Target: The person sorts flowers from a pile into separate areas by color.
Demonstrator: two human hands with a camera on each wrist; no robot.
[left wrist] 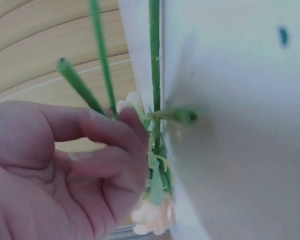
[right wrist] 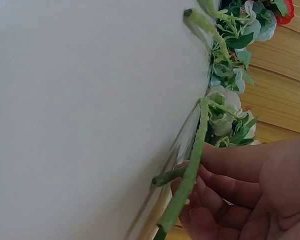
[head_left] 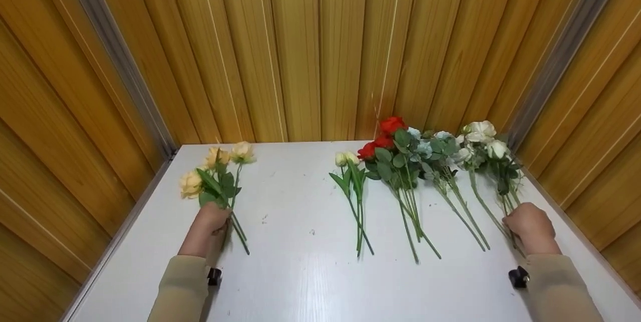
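Observation:
On the left of the table, my left hand (head_left: 211,219) grips the green stems of the peach-yellow roses (head_left: 191,185). The left wrist view shows thin stems (left wrist: 80,86) between its curled fingers, while other stems run beside the hand along the table. At the far right, my right hand (head_left: 532,225) pinches stems of the white roses (head_left: 479,130). Up close in the right wrist view, a knobbly green stem (right wrist: 194,165) crosses in front of the fingertips, and a shorter cut end (right wrist: 168,176) sticks out. Both bunches lie close to the tabletop, blooms pointing away from me.
Between the hands, pale tulips (head_left: 346,158), red roses (head_left: 392,124) and light-blue flowers (head_left: 424,149) lie in a row on the white table (head_left: 295,282). Wood-patterned panels (head_left: 295,51) enclose the back and both sides. Small green bits are scattered on the surface.

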